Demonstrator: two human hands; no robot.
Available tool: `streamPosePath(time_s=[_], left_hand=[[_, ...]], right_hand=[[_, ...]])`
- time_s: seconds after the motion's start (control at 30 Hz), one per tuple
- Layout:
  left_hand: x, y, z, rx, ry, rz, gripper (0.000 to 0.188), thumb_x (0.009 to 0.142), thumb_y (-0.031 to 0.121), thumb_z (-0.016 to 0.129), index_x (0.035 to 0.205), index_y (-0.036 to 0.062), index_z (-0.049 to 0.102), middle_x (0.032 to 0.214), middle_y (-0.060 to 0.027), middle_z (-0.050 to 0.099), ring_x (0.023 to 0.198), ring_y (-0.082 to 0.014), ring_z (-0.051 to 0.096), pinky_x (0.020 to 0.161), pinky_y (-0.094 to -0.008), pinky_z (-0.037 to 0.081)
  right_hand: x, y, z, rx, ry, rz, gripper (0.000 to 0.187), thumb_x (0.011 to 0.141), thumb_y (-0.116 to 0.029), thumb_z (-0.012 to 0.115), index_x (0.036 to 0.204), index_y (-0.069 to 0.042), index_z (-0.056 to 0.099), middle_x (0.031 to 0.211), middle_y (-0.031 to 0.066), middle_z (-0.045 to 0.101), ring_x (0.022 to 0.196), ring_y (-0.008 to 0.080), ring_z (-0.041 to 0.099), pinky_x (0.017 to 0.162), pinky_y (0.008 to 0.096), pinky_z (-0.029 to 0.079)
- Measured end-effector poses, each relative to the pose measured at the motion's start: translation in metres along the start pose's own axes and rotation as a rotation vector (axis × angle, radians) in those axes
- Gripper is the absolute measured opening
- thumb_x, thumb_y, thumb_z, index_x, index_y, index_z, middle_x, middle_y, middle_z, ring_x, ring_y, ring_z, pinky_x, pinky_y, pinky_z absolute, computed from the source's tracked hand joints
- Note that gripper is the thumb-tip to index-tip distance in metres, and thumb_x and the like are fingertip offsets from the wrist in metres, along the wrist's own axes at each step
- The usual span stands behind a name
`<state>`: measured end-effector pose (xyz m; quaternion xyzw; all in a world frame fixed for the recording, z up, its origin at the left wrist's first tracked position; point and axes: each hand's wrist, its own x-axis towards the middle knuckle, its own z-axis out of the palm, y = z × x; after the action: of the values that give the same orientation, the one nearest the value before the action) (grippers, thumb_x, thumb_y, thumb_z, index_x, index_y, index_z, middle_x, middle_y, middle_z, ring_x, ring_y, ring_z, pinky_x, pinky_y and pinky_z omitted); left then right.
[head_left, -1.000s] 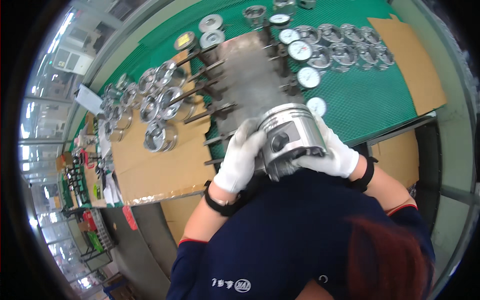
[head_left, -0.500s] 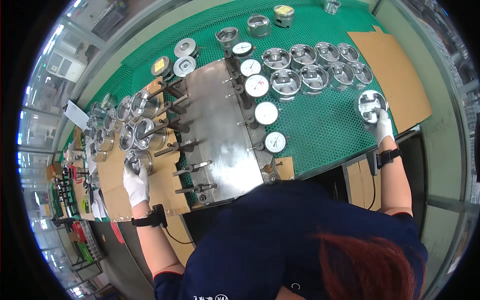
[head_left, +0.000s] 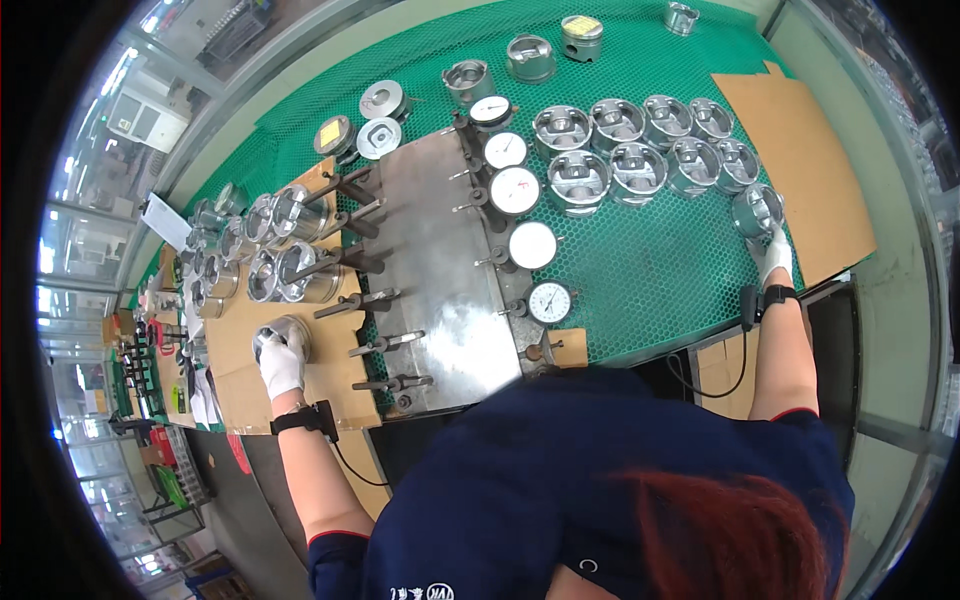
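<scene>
Your left hand (head_left: 282, 368) is closed over the near side of a piston (head_left: 304, 338) on the left cardboard sheet (head_left: 340, 372); your right hand (head_left: 774, 257) grips the near wall of a second piston (head_left: 756, 211) at the right end of the green mat (head_left: 640, 265), just beyond the rows. Good handling likely means gripping the walls evenly, keeping clear of neighbouring rims, and watching each side in turn.

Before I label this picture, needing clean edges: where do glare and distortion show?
Head view: glare bleaches the near part of the metal plate; head view: the wall at right bows with the fisheye; head view: bright reflections mark the piston at the right hand.
</scene>
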<state>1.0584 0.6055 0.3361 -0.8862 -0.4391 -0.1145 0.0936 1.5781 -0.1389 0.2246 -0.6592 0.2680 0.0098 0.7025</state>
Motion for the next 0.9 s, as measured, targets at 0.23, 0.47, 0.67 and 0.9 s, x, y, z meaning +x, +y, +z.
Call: streamPosePath(time_s=[0.23, 0.47, 0.67, 0.9], left_hand=[[-0.047, -0.022, -0.056, -1.164, -0.386, -0.66, 0.035, 0.095, 0.029, 0.058, 0.107, -0.0026, 0.068, 0.088, -0.0163, 0.074, 0.069, -0.0253, 0.073, 0.057, -0.0337, 0.06], [-0.074, 0.102, -0.183, -1.735, -0.697, -0.329, 0.031, 0.094, 0.024, 0.061, 0.106, -0.0035, 0.069, 0.086, -0.0094, 0.072, 0.064, -0.0146, 0.064, 0.053, -0.0271, 0.048], [-0.108, 0.128, -0.145, -2.061, -1.303, -0.411, 0.046, 0.096, 0.007, 0.058, 0.139, -0.0072, 0.05, 0.13, -0.0144, 0.062, 0.117, -0.0224, 0.062, 0.1, -0.0349, 0.048], [-0.11, 0.148, -0.12, -1.156, -0.579, 0.513, 0.075, 0.081, 0.01, 0.074, 0.146, -0.0025, 0.039, 0.134, -0.0249, 0.055, 0.12, -0.0391, 0.058, 0.1, -0.0456, 0.049]], right_hand=[[-0.161, -0.049, 0.058, -0.164, -0.258, -0.429, 0.047, 0.103, -0.027, 0.057, 0.143, -0.003, 0.052, 0.125, 0.0105, 0.066, 0.1, 0.0162, 0.066, 0.083, 0.0314, 0.056], [-0.391, -0.063, 0.172, -0.542, -1.393, -0.485, 0.055, 0.094, -0.015, 0.067, 0.144, 0.0, 0.05, 0.122, 0.0158, 0.066, 0.105, 0.0227, 0.065, 0.093, 0.035, 0.053], [-0.464, -0.014, 0.216, -0.385, -1.535, -0.829, 0.128, 0.059, -0.02, 0.095, 0.159, 0.0, 0.018, 0.146, 0.021, 0.044, 0.133, 0.0287, 0.047, 0.114, 0.0399, 0.036], [-0.479, -0.008, 0.231, -0.894, -1.177, -1.223, 0.106, 0.06, -0.032, 0.09, 0.148, -0.004, 0.04, 0.127, 0.0264, 0.052, 0.112, 0.0435, 0.057, 0.097, 0.0484, 0.048]])
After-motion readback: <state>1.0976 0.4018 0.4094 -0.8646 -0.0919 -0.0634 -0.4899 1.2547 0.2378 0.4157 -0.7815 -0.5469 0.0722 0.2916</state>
